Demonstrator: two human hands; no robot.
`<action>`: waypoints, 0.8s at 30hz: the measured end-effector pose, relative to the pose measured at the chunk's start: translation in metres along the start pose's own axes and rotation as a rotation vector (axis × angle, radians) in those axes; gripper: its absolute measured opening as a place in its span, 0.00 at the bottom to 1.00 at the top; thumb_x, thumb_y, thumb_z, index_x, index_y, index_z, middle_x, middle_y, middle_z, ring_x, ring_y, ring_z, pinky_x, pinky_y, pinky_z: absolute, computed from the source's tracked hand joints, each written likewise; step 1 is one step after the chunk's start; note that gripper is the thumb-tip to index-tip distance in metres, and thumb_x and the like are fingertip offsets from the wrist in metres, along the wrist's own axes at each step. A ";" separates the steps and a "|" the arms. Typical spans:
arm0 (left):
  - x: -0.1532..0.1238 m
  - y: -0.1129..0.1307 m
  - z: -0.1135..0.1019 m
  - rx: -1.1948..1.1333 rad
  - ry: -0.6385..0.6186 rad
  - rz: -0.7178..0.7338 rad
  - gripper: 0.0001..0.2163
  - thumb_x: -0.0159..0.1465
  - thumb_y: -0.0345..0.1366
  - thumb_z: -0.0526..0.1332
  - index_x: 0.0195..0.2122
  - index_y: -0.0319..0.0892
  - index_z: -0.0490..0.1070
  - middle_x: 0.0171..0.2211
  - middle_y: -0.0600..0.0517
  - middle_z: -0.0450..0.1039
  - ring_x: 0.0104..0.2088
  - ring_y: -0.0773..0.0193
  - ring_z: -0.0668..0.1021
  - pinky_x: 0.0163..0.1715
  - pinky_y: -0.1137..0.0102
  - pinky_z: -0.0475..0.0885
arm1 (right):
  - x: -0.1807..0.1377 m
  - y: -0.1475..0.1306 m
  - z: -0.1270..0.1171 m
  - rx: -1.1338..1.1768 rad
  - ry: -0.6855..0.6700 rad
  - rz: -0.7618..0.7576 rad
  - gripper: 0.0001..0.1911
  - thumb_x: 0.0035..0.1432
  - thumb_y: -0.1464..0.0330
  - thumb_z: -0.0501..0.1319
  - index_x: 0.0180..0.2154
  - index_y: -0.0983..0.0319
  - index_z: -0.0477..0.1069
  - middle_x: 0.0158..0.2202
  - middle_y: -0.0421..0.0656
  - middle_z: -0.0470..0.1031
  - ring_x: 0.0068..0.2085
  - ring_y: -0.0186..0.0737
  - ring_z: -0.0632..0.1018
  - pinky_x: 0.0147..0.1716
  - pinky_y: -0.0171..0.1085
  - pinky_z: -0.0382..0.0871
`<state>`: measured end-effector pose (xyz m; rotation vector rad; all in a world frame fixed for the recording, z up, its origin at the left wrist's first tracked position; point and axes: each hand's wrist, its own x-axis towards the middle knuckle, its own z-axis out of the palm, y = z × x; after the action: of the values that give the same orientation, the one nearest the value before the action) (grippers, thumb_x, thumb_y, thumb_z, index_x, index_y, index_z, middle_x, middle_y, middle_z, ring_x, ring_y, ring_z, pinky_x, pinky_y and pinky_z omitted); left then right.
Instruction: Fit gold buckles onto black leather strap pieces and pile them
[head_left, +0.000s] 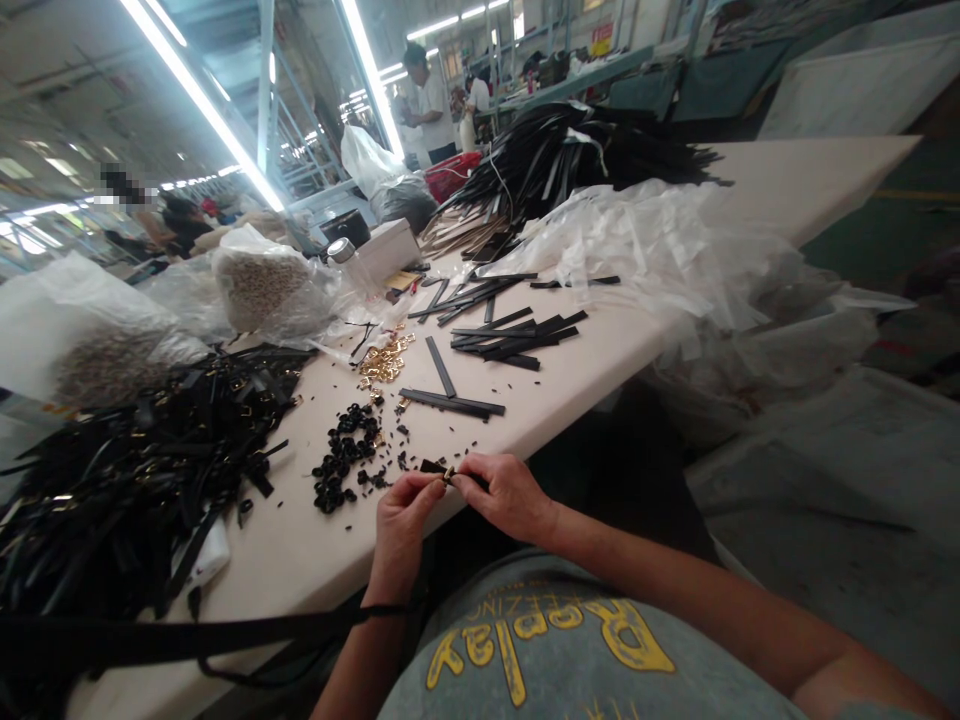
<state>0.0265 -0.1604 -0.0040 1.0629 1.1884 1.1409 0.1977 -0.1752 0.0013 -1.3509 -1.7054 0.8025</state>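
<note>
"As the head view had it, how far along was the work?"

"Fitted straps (150, 450), probably done, lay heaped left of the gold buckles (384, 362); plain strips (517, 340) remained to their right."

"And the hands?"

"On the buckles' near side, left hand (407, 503) and right hand (511, 497) met, angled inward, fingertips pinched closed on a black strap (432, 467) with a gold piece (448, 475)."

Grey fabric T-shirt (540, 600), bottom centre: large yellow "Replay", upside down; smaller lettering beside it unclear | red-and-yellow rectangular sign (601, 38), upper right of centre: too small to read
</note>
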 end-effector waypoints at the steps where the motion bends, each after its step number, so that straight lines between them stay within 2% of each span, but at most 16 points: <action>1: -0.001 0.001 0.001 0.042 -0.016 0.010 0.07 0.51 0.35 0.73 0.27 0.39 0.80 0.27 0.51 0.79 0.30 0.66 0.78 0.35 0.74 0.73 | 0.000 0.000 0.000 0.010 -0.007 -0.001 0.10 0.62 0.66 0.58 0.31 0.62 0.74 0.24 0.38 0.73 0.26 0.32 0.70 0.27 0.31 0.57; 4: -0.001 0.006 0.000 0.097 -0.014 0.041 0.06 0.52 0.36 0.72 0.27 0.40 0.79 0.26 0.52 0.79 0.30 0.64 0.77 0.35 0.72 0.72 | -0.001 -0.001 0.000 0.009 -0.058 0.009 0.10 0.62 0.66 0.58 0.32 0.62 0.75 0.24 0.38 0.74 0.26 0.32 0.71 0.26 0.31 0.56; 9: 0.010 0.014 -0.014 0.107 0.085 0.151 0.05 0.54 0.36 0.71 0.27 0.40 0.79 0.25 0.53 0.77 0.29 0.66 0.75 0.35 0.74 0.70 | -0.004 -0.003 -0.001 -0.015 -0.159 0.050 0.08 0.60 0.68 0.59 0.31 0.62 0.74 0.23 0.38 0.74 0.25 0.33 0.71 0.26 0.31 0.57; 12: 0.011 0.016 -0.018 0.080 0.072 0.113 0.06 0.53 0.35 0.72 0.27 0.39 0.79 0.25 0.51 0.77 0.29 0.66 0.76 0.35 0.74 0.70 | -0.004 -0.004 0.000 0.027 -0.168 0.059 0.08 0.62 0.69 0.57 0.30 0.62 0.73 0.24 0.38 0.75 0.24 0.32 0.72 0.26 0.31 0.58; 16: 0.005 0.011 -0.014 0.112 -0.029 0.012 0.07 0.52 0.36 0.72 0.27 0.39 0.79 0.24 0.51 0.77 0.28 0.66 0.76 0.33 0.74 0.71 | -0.002 -0.004 0.003 0.072 -0.173 0.040 0.10 0.63 0.71 0.56 0.29 0.62 0.71 0.23 0.38 0.74 0.23 0.31 0.71 0.26 0.30 0.59; 20: 0.003 0.004 -0.009 0.058 0.007 0.045 0.08 0.52 0.38 0.72 0.28 0.40 0.78 0.26 0.52 0.77 0.27 0.66 0.77 0.32 0.73 0.73 | -0.001 -0.006 0.003 0.085 -0.184 0.020 0.10 0.64 0.71 0.57 0.29 0.62 0.70 0.23 0.37 0.74 0.23 0.31 0.71 0.26 0.31 0.59; 22: 0.003 0.002 -0.007 0.011 0.044 0.079 0.08 0.52 0.37 0.72 0.31 0.40 0.78 0.27 0.53 0.77 0.27 0.67 0.77 0.32 0.74 0.74 | -0.001 -0.007 0.002 0.088 -0.182 0.010 0.09 0.63 0.70 0.57 0.29 0.62 0.71 0.23 0.37 0.74 0.24 0.31 0.72 0.27 0.31 0.59; 24: 0.003 0.001 -0.004 -0.034 0.074 0.102 0.13 0.52 0.35 0.72 0.38 0.41 0.78 0.26 0.55 0.76 0.27 0.69 0.77 0.32 0.74 0.74 | -0.002 -0.008 0.002 0.090 -0.180 -0.006 0.09 0.63 0.71 0.57 0.30 0.62 0.71 0.23 0.37 0.74 0.24 0.32 0.72 0.27 0.31 0.60</action>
<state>0.0222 -0.1575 -0.0034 1.0739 1.1793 1.2844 0.1930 -0.1785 0.0066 -1.2436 -1.7872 1.0118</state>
